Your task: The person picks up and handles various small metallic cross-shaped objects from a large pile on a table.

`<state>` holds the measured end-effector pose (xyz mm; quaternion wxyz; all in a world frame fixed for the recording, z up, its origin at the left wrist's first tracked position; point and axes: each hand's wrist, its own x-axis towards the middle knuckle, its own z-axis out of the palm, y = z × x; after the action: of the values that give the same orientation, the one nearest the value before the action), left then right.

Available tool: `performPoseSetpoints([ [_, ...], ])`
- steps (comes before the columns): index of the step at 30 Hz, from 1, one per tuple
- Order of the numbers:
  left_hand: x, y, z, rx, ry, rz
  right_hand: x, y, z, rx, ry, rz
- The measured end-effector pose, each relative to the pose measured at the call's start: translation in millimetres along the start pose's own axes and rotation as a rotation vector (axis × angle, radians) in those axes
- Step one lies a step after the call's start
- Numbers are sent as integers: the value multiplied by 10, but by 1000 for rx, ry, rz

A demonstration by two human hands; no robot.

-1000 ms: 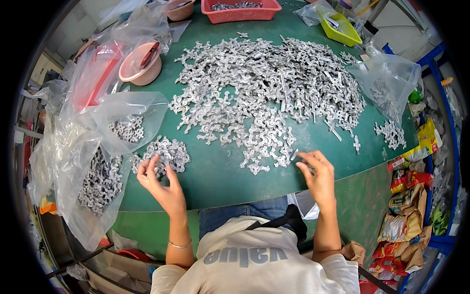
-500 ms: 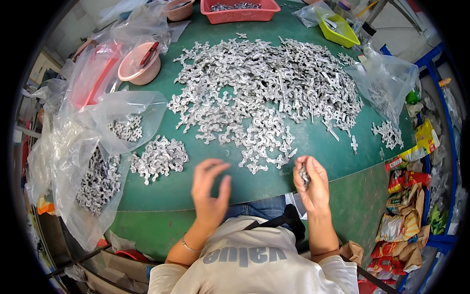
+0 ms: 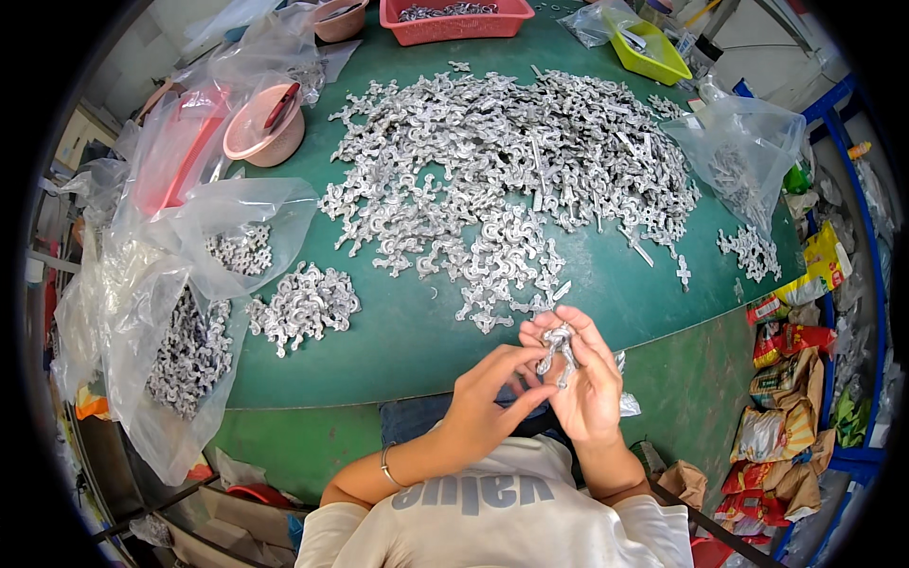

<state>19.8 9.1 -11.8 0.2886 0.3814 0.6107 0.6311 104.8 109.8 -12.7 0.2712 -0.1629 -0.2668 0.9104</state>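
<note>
Several small silver metal castings lie in my right hand, which is cupped palm up over the table's near edge. From the left, my left hand reaches across and pinches at these castings with thumb and fingers. Just beyond the hands, a tongue of curved, lobed castings spreads toward me from the large heap of similar silver pieces. A separate small pile of castings sits on the table to the left.
The green table also bears clear plastic bags of castings at left and right. A small cluster lies near the right edge. Behind are a pink bowl, a red tray and a yellow-green tray.
My left hand has moved right, from open above the table to the castings in my right hand. The right hand has opened its palm upward, showing the castings.
</note>
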Motion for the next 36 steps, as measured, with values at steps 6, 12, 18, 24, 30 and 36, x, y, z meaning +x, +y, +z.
performPoseSetpoints([
  [6,-37,-35,21,-186,-7,-61,-42,-6,89,-6,-24,-58],
  [12,-18,53,-17,138,32,165,-71,12,195,-139,-31,-117],
  [18,-30,44,-35,149,123,134,-78,1,199,-139,-102,-108],
  [24,-31,49,-39,-106,166,-27,-86,-29,181,17,-71,-35],
  [30,0,78,-44,-397,179,-169,-62,-17,102,-65,3,-97],
  [36,0,73,-163,-623,18,-355,-92,-33,115,-238,33,-140],
])
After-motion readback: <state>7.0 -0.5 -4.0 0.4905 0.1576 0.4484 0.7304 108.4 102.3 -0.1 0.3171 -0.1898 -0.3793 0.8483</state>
